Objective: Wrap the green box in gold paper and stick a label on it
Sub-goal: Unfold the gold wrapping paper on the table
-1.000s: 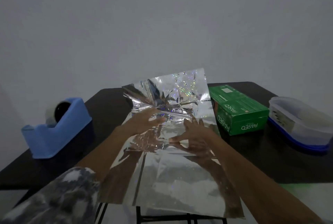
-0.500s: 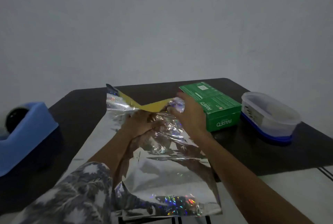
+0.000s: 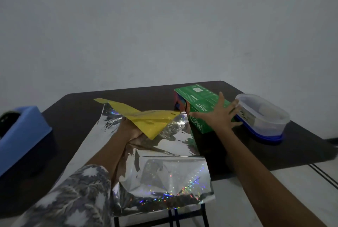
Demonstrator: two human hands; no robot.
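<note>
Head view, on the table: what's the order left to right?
blue tape dispenser → wrapping paper → green box → clear plastic container

Gold paper (image 3: 150,122): thin, foil-like sheet. The upturned flap face is yellow-gold and smooth, with a satin sheen. The other face is silver and mirror-glossy, with holographic rainbow flecks, and is creased and crinkled throughout.

Green box (image 3: 201,97): printed card, smooth, low gloss.

Container (image 3: 263,117): translucent plastic with a frosted look; the band at its foot is glossier blue plastic.

Tape dispenser (image 3: 23,135): blue plastic, smooth, matt.

Worktop (image 3: 76,113): dark, smooth, matt; material not determinable.

Sleeve (image 3: 76,195): soft cloth, mottled grey-and-white print, matt.

Wall (image 3: 164,25): plain, matt.

Floor (image 3: 274,199): pale, smooth.
</note>
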